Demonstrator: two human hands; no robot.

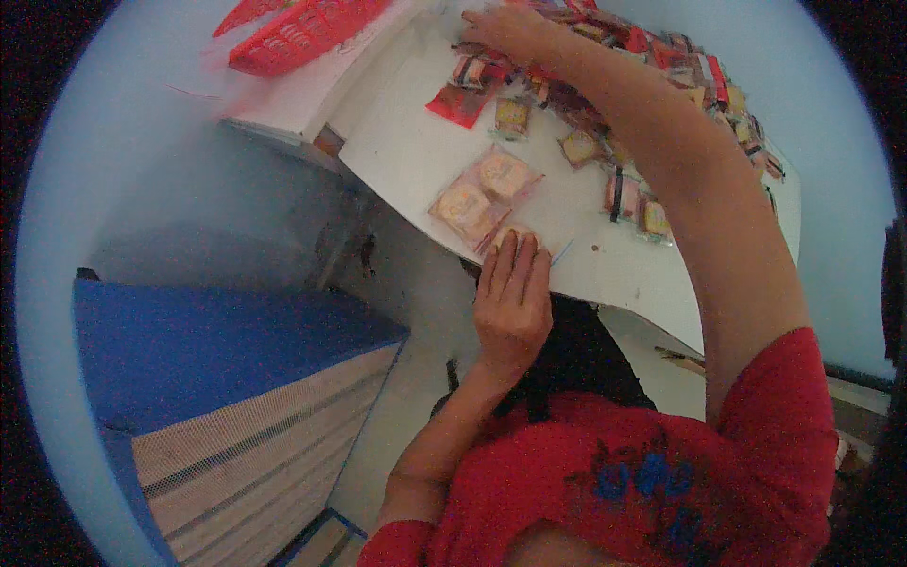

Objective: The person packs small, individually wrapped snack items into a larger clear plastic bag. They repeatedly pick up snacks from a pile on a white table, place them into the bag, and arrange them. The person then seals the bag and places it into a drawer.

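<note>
My left hand (514,298) lies palm down at the near table edge, its fingers over a round item in clear wrap (516,235); its thumb is hidden, so a grip cannot be told. Just beyond its fingertips, two round pale items in clear wrappers, one (464,207) nearer and one (504,173) farther, lie flat and close together. At the far side, my right hand (499,32) reaches over a heap of small wrapped packets (666,53), fingers spread, with nothing seen in them; it is slightly blurred. A yellowish packet (511,117) and a red wrapper (457,106) lie below it.
The white table (397,149) has a curved near edge. Red plastic baskets (297,39) stand on a white surface at upper left. More small packets (620,195) lie under my right forearm. A blue-topped unit with mesh sides (234,354) stands at lower left.
</note>
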